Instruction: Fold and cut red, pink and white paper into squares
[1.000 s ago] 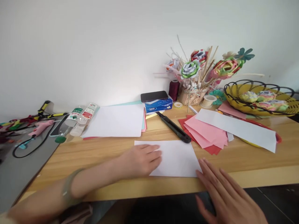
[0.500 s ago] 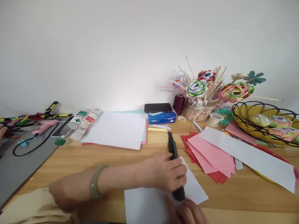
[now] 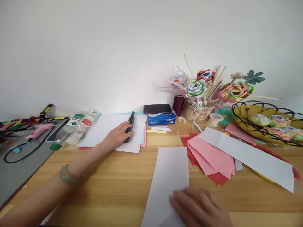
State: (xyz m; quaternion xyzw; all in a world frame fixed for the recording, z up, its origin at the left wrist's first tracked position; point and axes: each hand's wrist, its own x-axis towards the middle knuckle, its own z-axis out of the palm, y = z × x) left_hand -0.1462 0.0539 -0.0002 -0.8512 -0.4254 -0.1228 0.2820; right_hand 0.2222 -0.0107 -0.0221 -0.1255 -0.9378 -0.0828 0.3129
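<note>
My left hand (image 3: 118, 135) reaches out over the stack of white paper (image 3: 98, 132), its fingers closed round a long dark tool (image 3: 130, 126) with a narrow far end; its exact kind is unclear. The tool is at the right part of the stack. My right hand (image 3: 200, 206) rests at the bottom of the view on a narrow white sheet (image 3: 169, 176), slightly blurred. Its fingers are extended, lying over the sheet's right edge. The sheet lies lengthwise in front of me on the wooden table.
Pink paper squares (image 3: 209, 154) and a long white strip (image 3: 248, 157) lie to the right. Behind are a tissue pack (image 3: 161, 119) under a phone (image 3: 157, 109), paper flowers (image 3: 196, 88) and a yellow basket (image 3: 246, 123). Bottles (image 3: 82, 124) and a pink glue gun (image 3: 39, 131) lie left.
My left hand has carried the dark tool from the sheet in front of me, leftward and away, to the paper stack. The front sheet now appears narrower and straighter. My right hand has shifted right.
</note>
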